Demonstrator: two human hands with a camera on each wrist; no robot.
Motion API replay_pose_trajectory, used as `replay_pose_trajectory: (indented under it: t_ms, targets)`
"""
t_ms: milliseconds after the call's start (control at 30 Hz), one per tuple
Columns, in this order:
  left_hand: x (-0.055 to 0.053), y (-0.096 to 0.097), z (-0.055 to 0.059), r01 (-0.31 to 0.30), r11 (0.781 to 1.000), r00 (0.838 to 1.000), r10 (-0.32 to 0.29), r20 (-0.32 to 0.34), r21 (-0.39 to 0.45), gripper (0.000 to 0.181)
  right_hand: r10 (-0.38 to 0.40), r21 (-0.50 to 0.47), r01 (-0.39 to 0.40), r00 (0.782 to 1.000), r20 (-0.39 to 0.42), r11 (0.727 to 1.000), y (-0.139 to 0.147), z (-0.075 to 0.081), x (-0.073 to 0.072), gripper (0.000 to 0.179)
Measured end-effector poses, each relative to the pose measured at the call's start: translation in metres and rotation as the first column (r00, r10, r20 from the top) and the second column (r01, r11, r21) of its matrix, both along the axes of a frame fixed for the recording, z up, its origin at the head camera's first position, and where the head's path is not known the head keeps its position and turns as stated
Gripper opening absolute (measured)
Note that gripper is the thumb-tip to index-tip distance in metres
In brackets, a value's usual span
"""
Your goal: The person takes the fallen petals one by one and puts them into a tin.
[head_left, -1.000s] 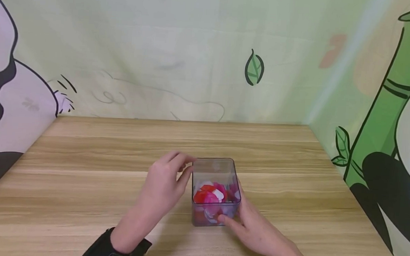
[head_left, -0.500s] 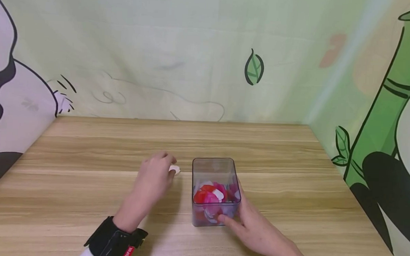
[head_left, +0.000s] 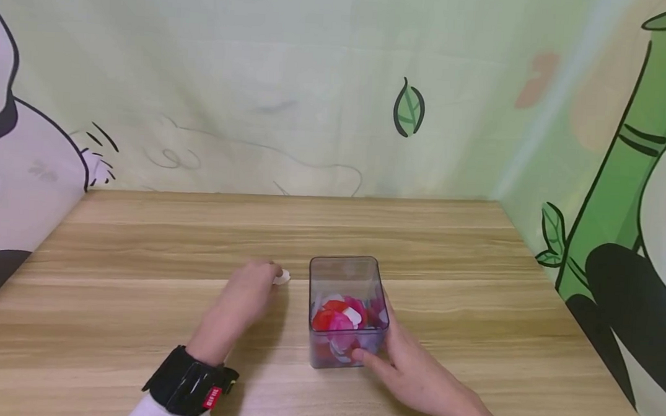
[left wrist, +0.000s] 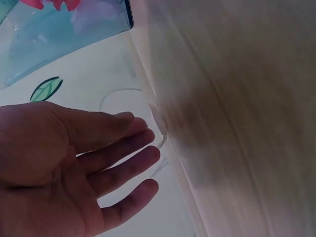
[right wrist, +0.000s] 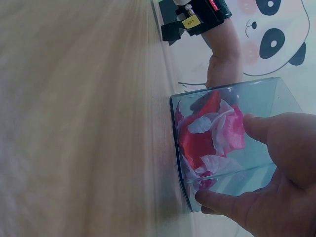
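A clear grey plastic box with an open top stands upright on the wooden table, holding red, pink and white artificial petals. My right hand grips it from the right, thumb on the near wall and fingers round the side. My left hand is low over the table to the left of the box. Just beyond its fingertips lies a white petal, seen nearly edge-on in the left wrist view. There the left fingers are loosely extended, with nothing visibly pinched between them.
The wooden table runs back to a cloth backdrop printed with pandas, bamboo and leaves, which also closes off both sides. A black strap goes round the left wrist.
My left hand has left the box's rim, moving left and down beside the white petal, which has come into view. The right hand and box keep their place.
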State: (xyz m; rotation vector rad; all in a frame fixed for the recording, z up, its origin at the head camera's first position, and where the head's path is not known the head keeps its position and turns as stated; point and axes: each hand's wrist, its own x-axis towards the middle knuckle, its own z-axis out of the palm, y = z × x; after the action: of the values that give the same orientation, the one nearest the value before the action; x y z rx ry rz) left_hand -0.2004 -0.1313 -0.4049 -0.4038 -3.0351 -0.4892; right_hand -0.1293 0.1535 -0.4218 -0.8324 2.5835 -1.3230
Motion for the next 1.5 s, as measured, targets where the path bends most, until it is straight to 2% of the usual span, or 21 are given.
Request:
replay_pose_trajectory:
  t_ms: [233, 333, 567, 900, 1133, 1333, 1500]
  targets:
    - [0.002, -0.003, -0.002, 0.076, 0.997, 0.997, -0.076, -0.019, -0.008, 0.021, 0.006, -0.005, -0.006, 1.0, -0.011, 1.0, -0.001, 0.001, 0.0, 0.102]
    - [0.001, -0.004, -0.003, 0.083, 0.996, 0.996, -0.083, -0.014, 0.014, 0.019, 0.009, -0.007, -0.009, 1.0, -0.015, 1.0, -0.001, 0.001, 0.0, 0.102]
    - [0.0, -0.003, -0.004, 0.064, 0.997, 0.998, -0.065, 0.009, 0.037, 0.016, 0.019, -0.017, -0.02, 1.0, -0.014, 1.0, -0.001, 0.002, 0.0, 0.101]
    - [-0.001, -0.003, -0.002, 0.0, 0.999, 1.0, -0.001, 0.027, 0.033, 0.008, 0.015, -0.008, -0.015, 1.0, 0.0, 1.0, -0.001, 0.002, 0.0, 0.1]
    - [-0.003, -0.005, -0.001, -0.006, 0.996, 1.0, 0.003, 0.029, 0.085, 0.008, 0.007, -0.004, -0.007, 0.998, 0.056, 1.0, -0.002, 0.002, 0.0, 0.101]
    - [0.0, -0.004, 0.009, 0.031, 0.989, 0.999, -0.029, -0.02, 0.145, 0.009, 0.002, 0.003, -0.002, 0.999, 0.041, 1.0, -0.002, 0.002, 0.0, 0.1]
    - [0.004, -0.002, 0.02, 0.076, 0.972, 0.99, -0.046, -0.137, 0.223, 0.008, 0.001, 0.002, -0.002, 0.997, 0.072, 1.0, -0.001, 0.001, 0.0, 0.1]
